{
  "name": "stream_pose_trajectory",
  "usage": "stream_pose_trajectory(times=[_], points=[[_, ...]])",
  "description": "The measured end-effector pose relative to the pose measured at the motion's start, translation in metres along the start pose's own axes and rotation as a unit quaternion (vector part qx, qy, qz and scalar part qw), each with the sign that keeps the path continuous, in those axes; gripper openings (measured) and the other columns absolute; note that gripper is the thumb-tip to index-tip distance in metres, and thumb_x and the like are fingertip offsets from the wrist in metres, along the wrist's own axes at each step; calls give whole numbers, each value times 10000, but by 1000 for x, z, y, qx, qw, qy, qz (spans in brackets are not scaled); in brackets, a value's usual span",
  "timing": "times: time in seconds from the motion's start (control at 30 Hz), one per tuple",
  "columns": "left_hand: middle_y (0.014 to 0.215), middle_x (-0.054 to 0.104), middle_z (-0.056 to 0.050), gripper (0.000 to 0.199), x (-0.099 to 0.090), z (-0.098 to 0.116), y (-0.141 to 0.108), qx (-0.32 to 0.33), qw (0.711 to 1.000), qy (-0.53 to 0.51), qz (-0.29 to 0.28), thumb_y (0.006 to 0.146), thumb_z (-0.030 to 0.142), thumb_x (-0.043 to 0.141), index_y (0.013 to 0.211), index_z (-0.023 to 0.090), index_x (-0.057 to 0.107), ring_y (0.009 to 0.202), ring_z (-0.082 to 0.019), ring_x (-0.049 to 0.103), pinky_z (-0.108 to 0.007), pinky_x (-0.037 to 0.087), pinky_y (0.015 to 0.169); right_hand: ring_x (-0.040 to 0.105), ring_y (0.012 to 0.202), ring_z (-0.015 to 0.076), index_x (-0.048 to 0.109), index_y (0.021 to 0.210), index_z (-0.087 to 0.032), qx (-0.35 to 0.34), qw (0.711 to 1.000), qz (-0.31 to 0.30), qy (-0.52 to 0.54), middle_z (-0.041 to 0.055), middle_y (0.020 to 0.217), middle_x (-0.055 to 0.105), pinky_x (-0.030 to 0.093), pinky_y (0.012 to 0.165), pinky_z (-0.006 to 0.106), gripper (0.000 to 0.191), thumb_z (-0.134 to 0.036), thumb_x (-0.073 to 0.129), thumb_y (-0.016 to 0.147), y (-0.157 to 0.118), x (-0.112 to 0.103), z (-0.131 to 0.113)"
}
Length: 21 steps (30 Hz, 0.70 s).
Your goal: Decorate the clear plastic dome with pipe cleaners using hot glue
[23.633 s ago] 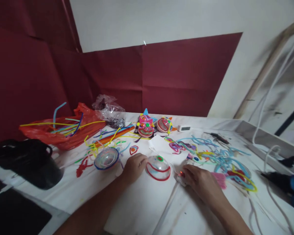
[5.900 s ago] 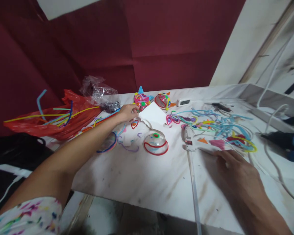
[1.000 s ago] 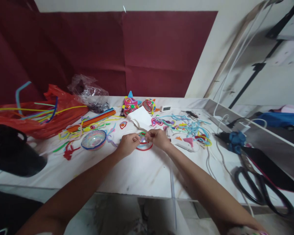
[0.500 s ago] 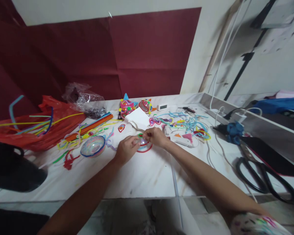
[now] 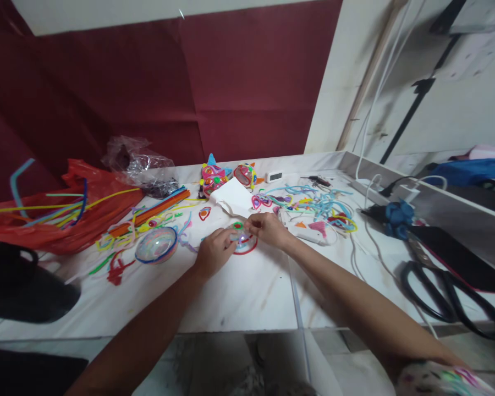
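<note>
A clear domed piece (image 5: 242, 242) with a red rim and a green ring on top lies on the table between my hands. My left hand (image 5: 215, 248) has its fingers closed on the left side of the dome. On the upper right side, my right hand (image 5: 267, 229) is pinched at the dome's edge; whatever its fingertips hold is too small to make out. Behind them rests a folded white sheet (image 5: 232, 196). A clear bowl with a blue rim (image 5: 155, 245) stands to the left, and a small red-edged shape (image 5: 204, 213) lies behind my left hand.
White glue gun (image 5: 307, 234) and tangled pipe cleaners (image 5: 313, 201) lie at right, black-handled scissors (image 5: 449, 291) at the far right. A red bag (image 5: 103, 192), orange pipe cleaners (image 5: 165, 209) and a black jug (image 5: 28, 283) are at left. Decorated pieces (image 5: 214, 179) stand behind.
My right hand has shifted slightly off the top of the dome, so the green ring shows more clearly. The whole view has tilted a little.
</note>
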State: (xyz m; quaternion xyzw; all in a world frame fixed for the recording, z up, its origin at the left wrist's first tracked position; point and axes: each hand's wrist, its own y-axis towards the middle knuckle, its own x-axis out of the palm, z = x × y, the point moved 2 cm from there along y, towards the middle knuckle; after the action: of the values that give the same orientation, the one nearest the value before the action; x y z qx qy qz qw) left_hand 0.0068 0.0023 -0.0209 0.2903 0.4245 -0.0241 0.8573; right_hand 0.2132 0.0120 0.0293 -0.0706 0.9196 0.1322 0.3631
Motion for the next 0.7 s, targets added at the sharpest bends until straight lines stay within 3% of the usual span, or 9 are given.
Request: stream_pose_trajectory(times=[0.27,0.47,0.7], points=[[809,722,13,298,1,-1,0,7,1000,-2,2,863,87,755,1115,216,848,625,-132,616,-241,565,723,609,690,134,802,802,-174,13,1000,-15,-18,-9,726,736,414,684,230,190,0,736,839,-22,2,8],[803,737,13,305,2,-1,0,1,1000,2,3,858,87,754,1111,230,845,638,-143,627,-259,585,759,582,666,139,756,745,-182,14,1000,-7,-24,-8,696,714,403,695,251,216,11,725,838,-20,12,8],[865,786,-19,222,-2,-1,-1,-3,1000,-20,22,916,118,693,1050,228,832,713,-169,697,-273,598,797,651,685,161,748,741,-207,37,999,15,-12,0,712,750,444,693,247,193,-36,726,829,-17,16,12]])
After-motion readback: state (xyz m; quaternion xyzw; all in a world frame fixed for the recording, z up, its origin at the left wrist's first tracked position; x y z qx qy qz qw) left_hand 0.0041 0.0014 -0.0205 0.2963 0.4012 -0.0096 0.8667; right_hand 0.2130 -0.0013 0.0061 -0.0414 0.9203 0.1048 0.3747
